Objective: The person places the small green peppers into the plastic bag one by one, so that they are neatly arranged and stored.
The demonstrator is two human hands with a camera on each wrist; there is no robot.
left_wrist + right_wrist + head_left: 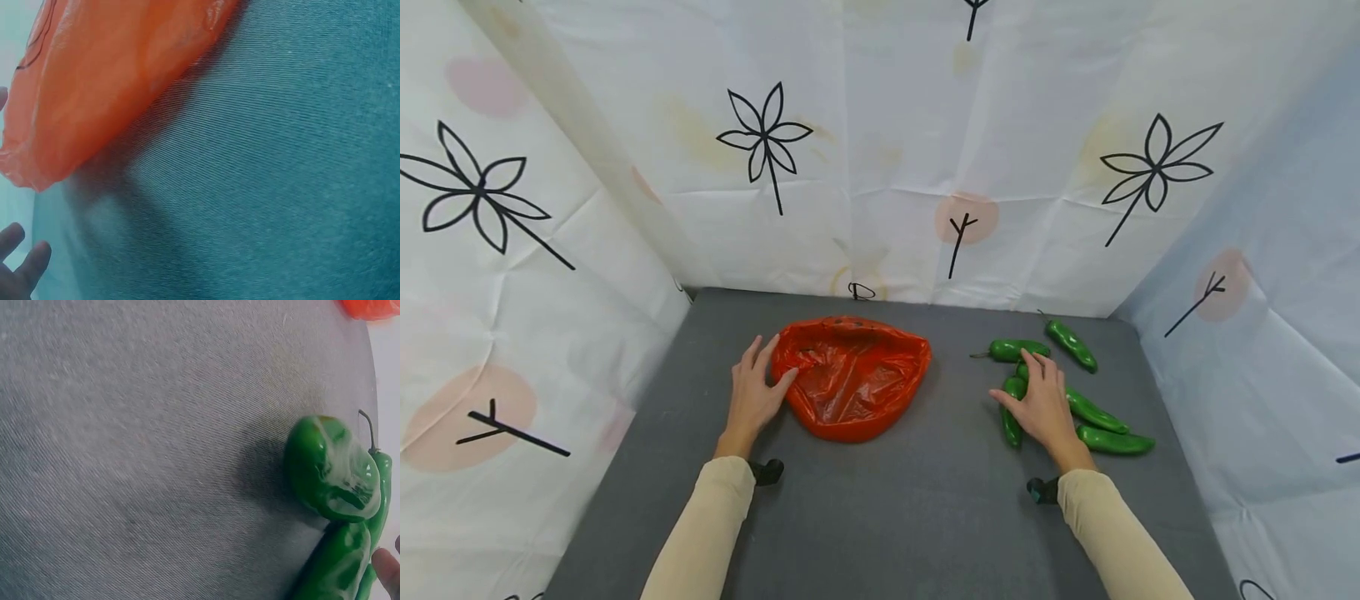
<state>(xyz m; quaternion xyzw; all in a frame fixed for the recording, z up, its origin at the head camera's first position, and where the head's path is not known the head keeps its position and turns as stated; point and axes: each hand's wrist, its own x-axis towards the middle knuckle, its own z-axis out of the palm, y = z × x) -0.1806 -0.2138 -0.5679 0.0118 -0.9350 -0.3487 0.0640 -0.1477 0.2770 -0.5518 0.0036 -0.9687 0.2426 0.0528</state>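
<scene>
An orange-red plastic bag (pixel 857 383) lies open-mouthed on the grey table, its rim rolled into a rounded shape. At its left edge is my left hand (pixel 756 400), fingers spread and thumb overlapping the rim; in the left wrist view, the fingertips (pixel 34 265) appear apart from the bag (pixel 119 75). To the right, my right hand (pixel 1041 402) hovers over a group of long green peppers (pixel 1116 441), with fingers loosely bent and nothing visibly gripped. It partly hides some of them. In the right wrist view, a fingertip (pixel 387 570) shows beside a glossy green pepper (pixel 331 469).
One green pepper (pixel 1071 345) lies apart toward the back right. White patterned cloth (pixel 887 150) rises behind the table (pixel 895 525) and along both sides. Between the bag and the peppers runs a strip of tabletop.
</scene>
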